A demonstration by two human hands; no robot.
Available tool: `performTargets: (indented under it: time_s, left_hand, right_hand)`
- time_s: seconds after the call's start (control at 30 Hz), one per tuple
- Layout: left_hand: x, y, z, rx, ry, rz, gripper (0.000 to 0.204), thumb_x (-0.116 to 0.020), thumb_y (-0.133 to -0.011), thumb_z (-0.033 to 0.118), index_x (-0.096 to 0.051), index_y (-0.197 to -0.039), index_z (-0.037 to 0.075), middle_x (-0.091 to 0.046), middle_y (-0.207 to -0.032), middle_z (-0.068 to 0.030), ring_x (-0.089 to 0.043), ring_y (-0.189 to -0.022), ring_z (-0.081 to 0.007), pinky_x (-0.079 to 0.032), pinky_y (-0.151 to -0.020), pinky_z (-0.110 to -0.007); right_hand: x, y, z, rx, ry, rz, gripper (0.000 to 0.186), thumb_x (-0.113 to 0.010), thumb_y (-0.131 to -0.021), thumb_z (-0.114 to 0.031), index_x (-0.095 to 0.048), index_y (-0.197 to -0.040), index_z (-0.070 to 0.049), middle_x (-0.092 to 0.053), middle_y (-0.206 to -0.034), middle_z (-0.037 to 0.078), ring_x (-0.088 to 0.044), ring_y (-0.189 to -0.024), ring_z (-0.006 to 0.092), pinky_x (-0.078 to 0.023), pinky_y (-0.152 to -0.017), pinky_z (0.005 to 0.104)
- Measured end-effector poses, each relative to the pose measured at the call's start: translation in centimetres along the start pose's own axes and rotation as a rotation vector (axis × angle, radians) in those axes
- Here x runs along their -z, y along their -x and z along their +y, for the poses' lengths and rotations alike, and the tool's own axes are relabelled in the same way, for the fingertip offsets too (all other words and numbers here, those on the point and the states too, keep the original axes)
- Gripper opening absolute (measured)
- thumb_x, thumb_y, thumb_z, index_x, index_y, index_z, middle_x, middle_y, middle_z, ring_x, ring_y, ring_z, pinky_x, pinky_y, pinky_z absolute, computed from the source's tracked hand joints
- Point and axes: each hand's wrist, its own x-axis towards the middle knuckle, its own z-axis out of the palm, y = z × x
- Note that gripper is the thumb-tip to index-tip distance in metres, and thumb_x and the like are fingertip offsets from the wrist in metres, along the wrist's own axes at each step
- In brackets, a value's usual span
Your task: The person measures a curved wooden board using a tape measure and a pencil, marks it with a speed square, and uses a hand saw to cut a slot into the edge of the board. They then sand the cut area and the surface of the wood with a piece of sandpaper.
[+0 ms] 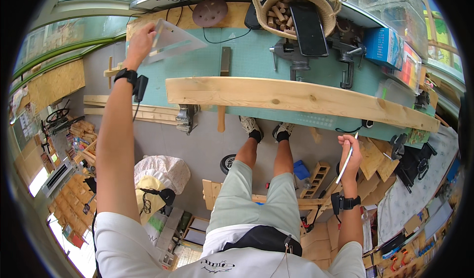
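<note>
My left hand (140, 42) reaches out over the far left of the green workbench (247, 60) and grips a clear plastic triangle ruler (174, 41) by its left corner. The ruler is lifted and tilted above the bench. My right hand (348, 152) hangs low at my right side, below the bench edge, and holds a thin white pencil (345, 163) pointing down. A long pale wooden plank (296, 99) lies along the near edge of the bench, held by a clamp (186, 118) near its left end. Both wrists wear black bands.
On the bench stand a woven basket (291, 9) with wooden dowels and a black phone (308, 28), a dark vise (296, 56), a round sanding disc (210, 12) and a blue box (384, 46). Wood offcuts (321, 179) and bags (158, 177) crowd the floor around my feet.
</note>
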Motion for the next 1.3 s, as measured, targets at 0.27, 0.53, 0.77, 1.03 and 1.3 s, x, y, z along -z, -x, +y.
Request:
performTargets:
  time_s: [0.27, 0.53, 0.77, 1.03, 1.3]
  left_hand:
    - [7.1, 4.2, 19.0, -0.391, 0.094, 0.011, 0.027, -0.059, -0.091, 0.005, -0.069, -0.116, 0.008, -0.073, -0.104, -0.0134, -0.068, -0.1, -0.0358, -0.054, -0.086, -0.043]
    - [-8.6, 10.8, 38.7, -0.39, 0.187, -0.081, 0.036, -0.058, -0.083, -0.001, -0.069, -0.117, 0.009, -0.069, -0.106, -0.007, -0.067, -0.095, -0.0292, -0.054, -0.084, -0.04]
    - [-12.5, 10.6, 42.8, -0.41, 0.247, -0.04, 0.031, -0.061, -0.085, 0.002, -0.07, -0.114, 0.01, -0.069, -0.105, -0.0055, -0.067, -0.095, -0.0288, -0.053, -0.084, -0.04]
    - [-12.7, 10.6, 43.1, -0.26, 0.402, -0.14, 0.02, -0.064, -0.093, 0.008, -0.074, -0.111, 0.004, -0.073, -0.103, -0.0136, -0.068, -0.093, -0.0364, -0.054, -0.083, -0.043]
    - [-11.9, 10.2, 43.8, -0.192, 0.477, -0.214, 0.021, -0.064, -0.095, 0.008, -0.074, -0.112, 0.001, -0.074, -0.103, -0.0199, -0.069, -0.095, -0.0391, -0.055, -0.086, -0.044]
  right_hand:
    - [-0.5, -5.1, -1.4, 0.267, 0.148, -0.058, 0.027, -0.058, -0.102, -0.012, -0.062, -0.126, -0.001, -0.069, -0.113, 0.018, -0.066, -0.106, 0.0334, -0.052, -0.093, 0.0411]
    - [-0.8, -9.9, -0.9, 0.37, 0.04, -0.123, 0.034, -0.05, -0.106, -0.022, -0.06, -0.13, 0.0, -0.066, -0.092, 0.013, -0.064, -0.092, 0.0246, -0.05, -0.085, 0.0348]
    - [-3.0, -10.4, 0.4, 0.149, -0.398, -0.165, 0.031, -0.059, -0.102, -0.022, -0.061, -0.124, 0.0, -0.069, -0.104, 0.008, -0.064, -0.092, 0.0145, -0.051, -0.081, 0.0296]
    - [-3.5, -10.2, 0.4, 0.104, -0.497, -0.187, 0.026, -0.065, -0.099, -0.02, -0.066, -0.117, -0.001, -0.067, -0.105, 0.01, -0.067, -0.099, 0.0182, -0.053, -0.088, 0.0321]
    - [-4.1, -10.4, 0.8, 0.16, -0.46, -0.137, 0.026, -0.069, -0.097, -0.02, -0.069, -0.117, -0.003, -0.066, -0.103, 0.011, -0.068, -0.095, 0.0206, -0.054, -0.085, 0.0332]
